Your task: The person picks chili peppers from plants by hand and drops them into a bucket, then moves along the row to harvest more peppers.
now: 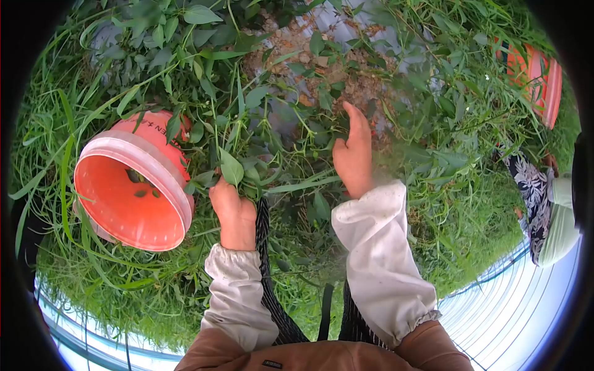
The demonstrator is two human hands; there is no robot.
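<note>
Among leafy green plants [253, 133], my left hand [232, 207] is closed around something I cannot make out, with a broad leaf [231, 167] at its fingers. My right hand [356, 154] reaches into the foliage; its index finger is stretched out and the thumb stands apart from it. Whether the other fingers touch a stem is hidden. Left of my left hand, an orange-red bucket [133, 185] lies tilted with its mouth towards me and a few dark green leaves inside.
At the right, another person [532, 198] in a dark patterned garment is partly visible. An orange container [535, 83] stands in the grass at the upper right. Brown soil debris [328, 55] lies on grey sheeting beyond my hands. Tall grass [68, 161] surrounds the bucket.
</note>
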